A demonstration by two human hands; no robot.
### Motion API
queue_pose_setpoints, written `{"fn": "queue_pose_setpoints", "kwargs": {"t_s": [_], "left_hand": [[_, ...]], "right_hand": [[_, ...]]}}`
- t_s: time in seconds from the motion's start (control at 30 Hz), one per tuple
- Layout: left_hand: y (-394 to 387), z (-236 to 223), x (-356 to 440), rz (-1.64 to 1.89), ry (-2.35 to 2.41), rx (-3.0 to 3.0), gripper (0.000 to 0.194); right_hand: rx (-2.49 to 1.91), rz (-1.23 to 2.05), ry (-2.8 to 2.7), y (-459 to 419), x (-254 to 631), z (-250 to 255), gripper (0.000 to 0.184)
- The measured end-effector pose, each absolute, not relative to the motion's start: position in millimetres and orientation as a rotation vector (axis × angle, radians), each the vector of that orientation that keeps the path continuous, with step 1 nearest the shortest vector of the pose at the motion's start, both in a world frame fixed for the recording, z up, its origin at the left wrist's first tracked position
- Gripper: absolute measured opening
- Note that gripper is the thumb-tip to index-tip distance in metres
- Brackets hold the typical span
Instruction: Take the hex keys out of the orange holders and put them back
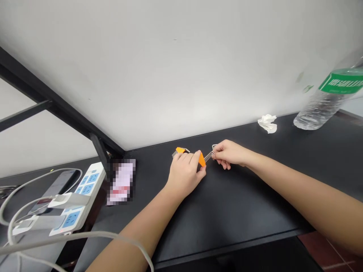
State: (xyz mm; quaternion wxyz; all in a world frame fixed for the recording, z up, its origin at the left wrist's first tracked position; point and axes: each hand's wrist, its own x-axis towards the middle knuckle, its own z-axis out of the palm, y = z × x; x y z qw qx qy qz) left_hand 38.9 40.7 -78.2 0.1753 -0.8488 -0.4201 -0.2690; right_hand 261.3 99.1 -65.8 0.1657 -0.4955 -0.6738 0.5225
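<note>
One pale wall (181, 75) is filling the upper view; one black tabletop (227, 223) is running along its foot. One black metal frame (65, 109) is slanting down at left, its foot standing between the power strip and the hands. One clear bottle (323, 105), green label, is leaning in view at far right. One white power strip (95, 176) is lying at left, two plugs (69, 200) sitting in it; one phone (58, 189) is lying beyond. White cables (93, 235), count unclear, are looping around, one crossing before the left forearm. One pixelated pinkish item (121, 183) is lying by the frame's foot. Two hands are working mid-table: left hand (185, 168) is closing around an orange tool (202, 159), hiding its middle, with orange showing at two spots; right hand (224, 153) is pinching metal rods (209, 156), several, too fine to count. One crumpled tissue (268, 124) is lying near the wall.
</note>
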Motion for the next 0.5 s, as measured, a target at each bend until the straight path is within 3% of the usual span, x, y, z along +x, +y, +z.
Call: {"fn": "queue_pose_setpoints", "kwargs": {"t_s": [0.5], "left_hand": [[44,-80,31,-0.853,-1.493,-2.483,0.043]], "right_hand": [[-1.615,1.257,-2.341,145,322,-65,0.014]]}}
